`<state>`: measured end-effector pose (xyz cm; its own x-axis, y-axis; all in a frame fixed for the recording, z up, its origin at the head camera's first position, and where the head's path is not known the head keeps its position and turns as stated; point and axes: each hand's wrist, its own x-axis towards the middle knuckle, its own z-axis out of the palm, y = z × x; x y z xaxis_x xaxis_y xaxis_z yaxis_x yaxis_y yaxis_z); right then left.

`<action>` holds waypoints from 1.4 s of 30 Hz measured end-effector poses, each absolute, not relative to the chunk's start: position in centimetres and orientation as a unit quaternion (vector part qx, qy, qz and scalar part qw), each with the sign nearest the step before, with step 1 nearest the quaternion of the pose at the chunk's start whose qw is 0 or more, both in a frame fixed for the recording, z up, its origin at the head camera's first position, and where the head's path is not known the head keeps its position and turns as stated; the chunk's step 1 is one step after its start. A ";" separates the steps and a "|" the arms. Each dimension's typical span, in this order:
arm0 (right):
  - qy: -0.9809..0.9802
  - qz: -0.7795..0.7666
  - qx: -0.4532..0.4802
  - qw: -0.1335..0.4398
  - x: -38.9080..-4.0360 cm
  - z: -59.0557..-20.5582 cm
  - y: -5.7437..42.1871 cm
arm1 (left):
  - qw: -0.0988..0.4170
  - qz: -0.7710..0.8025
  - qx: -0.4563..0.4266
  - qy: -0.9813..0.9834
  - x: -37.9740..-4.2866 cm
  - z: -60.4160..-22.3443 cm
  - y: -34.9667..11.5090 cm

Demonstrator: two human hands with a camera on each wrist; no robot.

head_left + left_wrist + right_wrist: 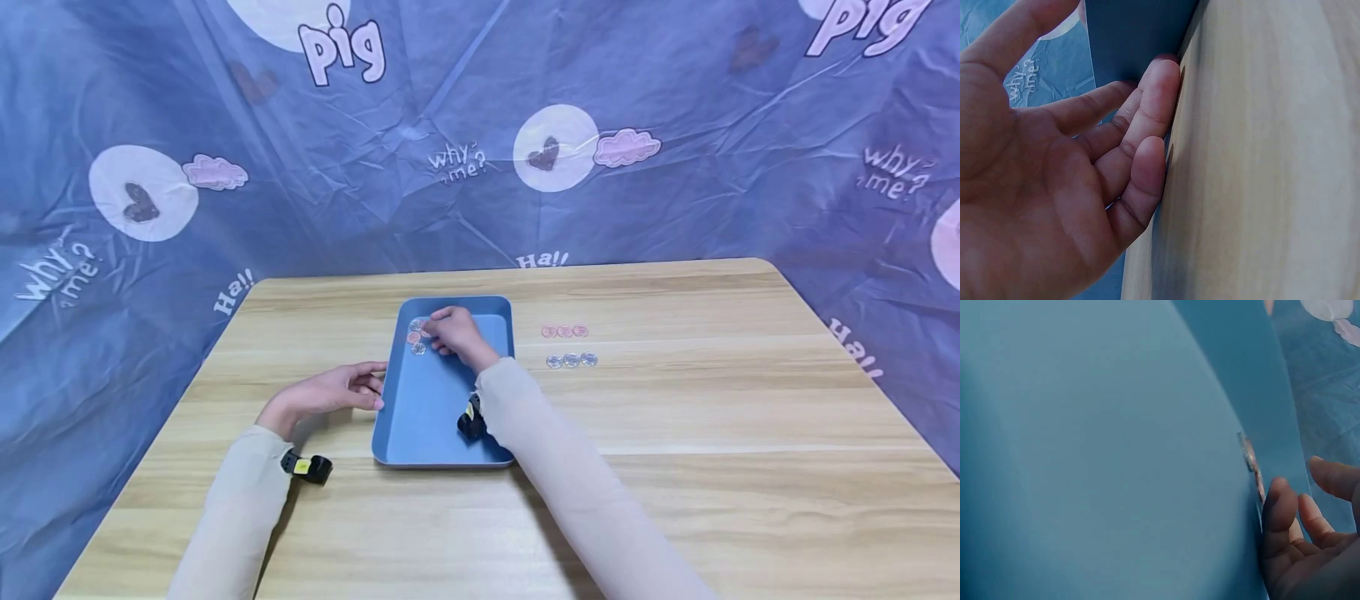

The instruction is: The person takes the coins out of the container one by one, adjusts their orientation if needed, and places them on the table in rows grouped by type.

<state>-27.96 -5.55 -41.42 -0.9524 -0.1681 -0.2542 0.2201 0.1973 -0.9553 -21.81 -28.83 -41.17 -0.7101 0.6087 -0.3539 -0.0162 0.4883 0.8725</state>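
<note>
A blue rectangular tray (pixel 420 417) lies on the table, and my left hand (pixel 333 390) rests against its left outer wall. In the left wrist view the loosely bent fingers (pixel 1159 97) touch the tray's wall low down by the tabletop. My right hand (pixel 459 335) reaches into the tray's far left corner, fingertips at a pink disc (pixel 425 332). Beside it lie a clear disc (pixel 418 349) and another pink disc (pixel 413 337). Seen from the right wrist, the fingers stand apart next to the small discs (pixel 1249 453); no disc shows between them.
Right of the tray, a row of pink discs (pixel 565 332) lies on the wooden table (pixel 712 400), with a row of clear discs (pixel 572 361) in front of it. A printed blue cloth (pixel 450 225) hangs behind the table.
</note>
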 end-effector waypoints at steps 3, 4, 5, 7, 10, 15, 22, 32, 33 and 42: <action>0.787 -0.601 0.009 0.141 -27.9 -41.7 -5.9 | 0.333 0.474 0.185 0.794 -21.7 -41.3 -29.0; 0.797 -0.588 0.005 0.138 -27.8 -41.8 -6.0 | 0.334 0.476 0.184 0.792 -21.7 -41.3 -29.0; 0.806 -0.577 0.001 0.136 -27.8 -41.8 -6.1 | 0.335 0.478 0.183 0.791 -21.6 -41.3 -29.0; 0.822 -0.554 -0.006 0.133 -27.7 -42.0 -6.2 | 0.336 0.482 0.185 0.788 -21.5 -41.4 -29.1; 0.836 -0.532 -0.013 0.135 -27.6 -42.1 -6.3 | 0.339 0.487 0.188 0.783 -21.5 -41.5 -29.2; 0.856 -0.498 -0.021 0.136 -27.7 -42.2 -6.3 | 0.339 0.493 0.190 0.779 -21.4 -41.4 -29.2; 0.888 -0.437 -0.041 0.136 -27.7 -42.3 -6.2 | 0.345 0.489 0.181 0.781 -21.3 -41.5 -29.1; 0.905 -0.403 -0.055 0.128 -27.9 -42.3 -6.2 | 0.346 0.493 0.176 0.779 -21.4 -41.3 -28.8; 0.906 -0.400 -0.054 0.128 -27.9 -42.3 -6.2 | 0.345 0.491 0.176 0.780 -21.4 -41.3 -28.8; 0.908 -0.396 -0.063 0.124 -28.1 -42.3 -6.2 | 0.343 0.483 0.176 0.786 -21.5 -41.2 -28.8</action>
